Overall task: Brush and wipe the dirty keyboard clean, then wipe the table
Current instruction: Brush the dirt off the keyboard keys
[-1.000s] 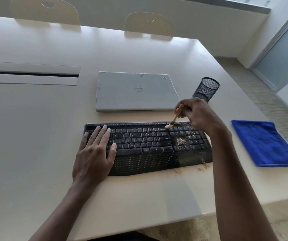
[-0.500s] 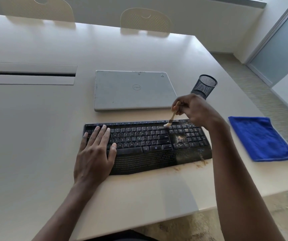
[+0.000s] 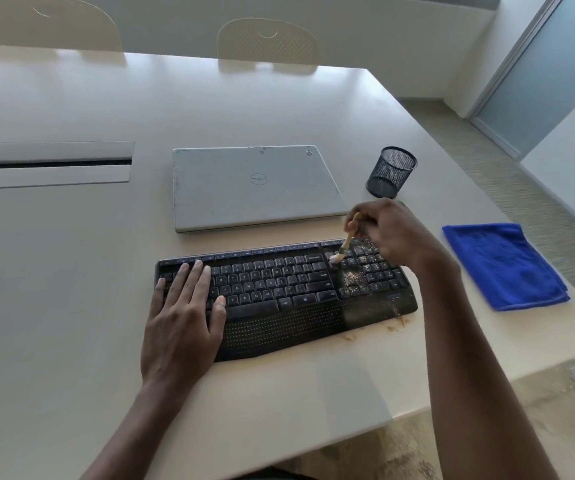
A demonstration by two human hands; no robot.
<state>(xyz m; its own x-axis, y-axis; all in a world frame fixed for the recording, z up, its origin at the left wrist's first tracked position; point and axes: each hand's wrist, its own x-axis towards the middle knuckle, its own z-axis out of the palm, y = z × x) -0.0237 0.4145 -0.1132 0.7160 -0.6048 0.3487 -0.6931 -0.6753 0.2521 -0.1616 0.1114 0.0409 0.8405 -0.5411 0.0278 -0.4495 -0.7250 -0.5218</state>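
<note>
A black keyboard [image 3: 279, 296] lies near the front of the cream table [image 3: 71, 271], with brown crumbs over its right-hand keys and wrist rest. My left hand [image 3: 184, 317] rests flat on the keyboard's left end, fingers straight. My right hand [image 3: 390, 230] grips a small wooden-handled brush [image 3: 343, 249] whose pale bristles touch the keys just left of the number pad. More crumbs lie on the table by the keyboard's front right corner. A folded blue cloth [image 3: 502, 265] sits to the right of the keyboard.
A shut grey laptop [image 3: 255, 185] lies behind the keyboard. A black mesh pen cup [image 3: 390, 172] stands right of it. A cable slot [image 3: 48, 164] runs at the far left. Two chairs [image 3: 267, 39] stand at the far side. The table edge is close on the right.
The brush tip has moved a little to the right along the keys, toward the number pad. My left hand has stayed flat on the keyboard.
</note>
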